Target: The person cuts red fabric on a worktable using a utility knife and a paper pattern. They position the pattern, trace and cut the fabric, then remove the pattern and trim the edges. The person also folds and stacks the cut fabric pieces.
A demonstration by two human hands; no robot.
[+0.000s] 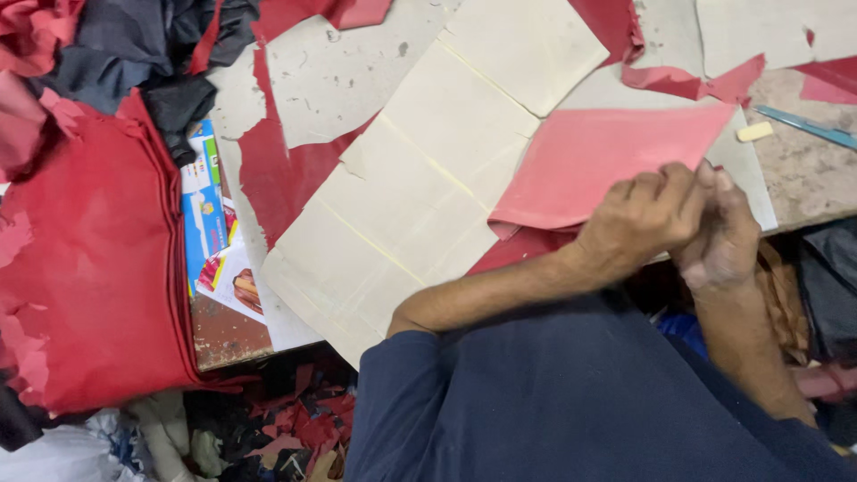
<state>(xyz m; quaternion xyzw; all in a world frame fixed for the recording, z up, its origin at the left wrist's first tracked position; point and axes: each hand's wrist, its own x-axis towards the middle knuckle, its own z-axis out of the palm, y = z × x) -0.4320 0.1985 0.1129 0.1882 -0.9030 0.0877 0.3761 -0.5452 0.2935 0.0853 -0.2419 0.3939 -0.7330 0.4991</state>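
No container shows on the bench (803, 170); it carries loose flat things only: large cream paper patterns (420, 187), dark red fabric beneath them, and a pink fabric piece (598, 156) lying on the cream paper toward the bench's near edge. Both hands meet at that piece's near right edge. The left hand (643, 223) has its fingers curled together, seemingly pinched on the fabric's edge; the right hand (725, 236) presses against it, fingers bunched, though what they grip is hidden behind the left knuckles. A stack of red fabric (89, 259) hangs over the bench's left end beside a printed booklet (214, 232). A blue tool (808, 125) and small cream block (754, 132) lie at the right, the tool cut off.
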